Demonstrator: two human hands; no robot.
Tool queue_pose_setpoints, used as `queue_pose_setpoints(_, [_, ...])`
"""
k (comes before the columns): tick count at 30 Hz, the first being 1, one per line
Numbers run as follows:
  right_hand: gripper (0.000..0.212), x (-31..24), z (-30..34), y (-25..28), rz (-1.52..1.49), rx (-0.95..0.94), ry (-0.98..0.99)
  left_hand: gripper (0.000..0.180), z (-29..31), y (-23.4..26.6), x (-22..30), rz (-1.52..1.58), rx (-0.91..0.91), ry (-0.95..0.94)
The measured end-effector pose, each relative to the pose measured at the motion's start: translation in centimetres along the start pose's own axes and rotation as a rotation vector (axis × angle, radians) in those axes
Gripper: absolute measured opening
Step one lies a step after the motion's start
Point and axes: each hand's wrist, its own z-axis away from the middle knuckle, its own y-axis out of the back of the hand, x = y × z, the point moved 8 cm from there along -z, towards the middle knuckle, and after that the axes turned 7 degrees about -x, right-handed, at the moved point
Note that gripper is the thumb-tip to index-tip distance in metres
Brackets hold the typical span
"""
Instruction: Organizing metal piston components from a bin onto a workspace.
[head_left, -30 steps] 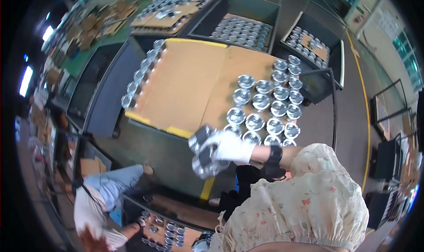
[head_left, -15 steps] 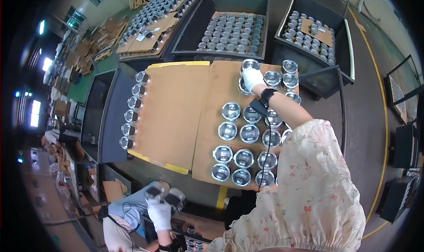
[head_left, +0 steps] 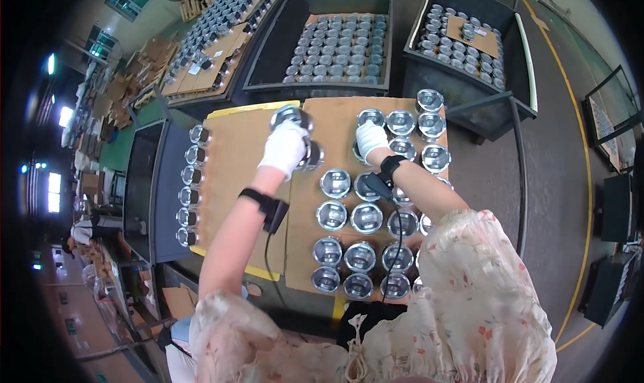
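Our left hand [head_left: 285, 148] curls round two pistons [head_left: 313, 159], at nine o'clock from our right hand [head_left: 371, 140], which touches another piston [head_left: 373, 116] at its twelve; its hold we cannot tell.

A far piston [head_left: 287, 112] and a near piston [head_left: 314, 156], both silver with dark sides, were grouped at the left grip [head_left: 284, 147] over the tan cardboard [head_left: 238, 151]. The far one, slightly blurred, showed a bright, rounded rim above the white glove; the near one jutted out to the glove's right, its lower side dark. Whether either touched the board could not be told. At the right grip [head_left: 371, 140], a shiny piston [head_left: 371, 116] stood upright, its round end facing up, just past the fingertips. Beside the same glove, another piston [head_left: 357, 153] was mostly hidden, only its left edge showing.
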Motion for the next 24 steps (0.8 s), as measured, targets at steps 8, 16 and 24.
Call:
queue_pose_setpoints(8, [0.029,3.1,10.9,7.8,-0.435,0.098,0.085,0.032,-10.1,-11.5,1.9,0.287,-0.237,0.231])
queue_pose_setpoints(16, [0.015,20.6,9.9,9.8,-0.372,0.578,-0.290,0.030,-10.0,-14.6,2.6,0.305,-0.310,0.128])
queue_pose_setpoints(24, [0.017,20.9,-1.4,1.8,-0.079,0.021,-0.358,0.034,-1.0,-8.6,4.9,0.200,0.041,-0.135])
